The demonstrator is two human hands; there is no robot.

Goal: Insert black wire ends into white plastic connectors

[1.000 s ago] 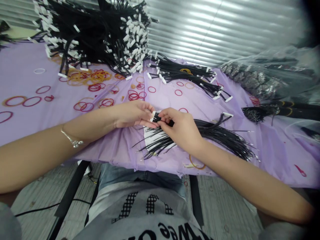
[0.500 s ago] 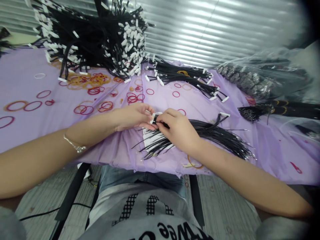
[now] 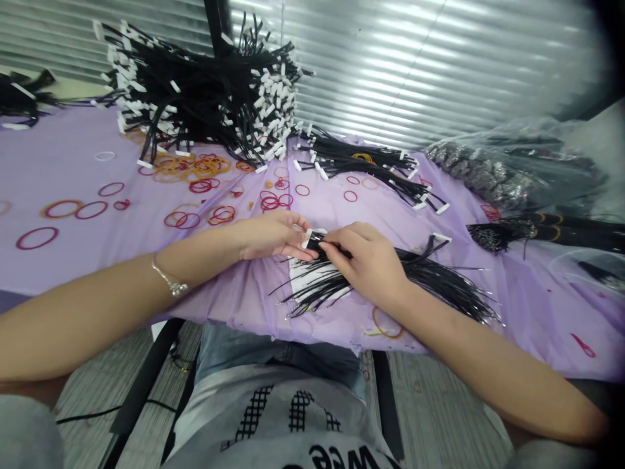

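Note:
My left hand (image 3: 276,236), with a bracelet at its wrist, pinches a small white connector (image 3: 306,238) between thumb and fingertips. Black wires run out of that connector into the closed fingers of my right hand (image 3: 371,257), which grips them just beside the housing. Beneath my right hand lies a loose bundle of black wires (image 3: 439,280) with bare metal tips, spread over a white sheet (image 3: 300,277). One wire set with a white connector (image 3: 442,238) rests on top of the bundle's right part.
A tall heap of black cables with white connectors (image 3: 195,91) stands at the back left. Tied cables (image 3: 371,163) lie right of it. Red and yellow rubber bands (image 3: 195,168) are scattered over the purple cloth (image 3: 244,293). Plastic-wrapped wire bundles (image 3: 488,172) sit at the right.
The whole view has shifted, so things appear lower and farther right. More wire shows between the connector and my right fingertips. Both hands keep their grip.

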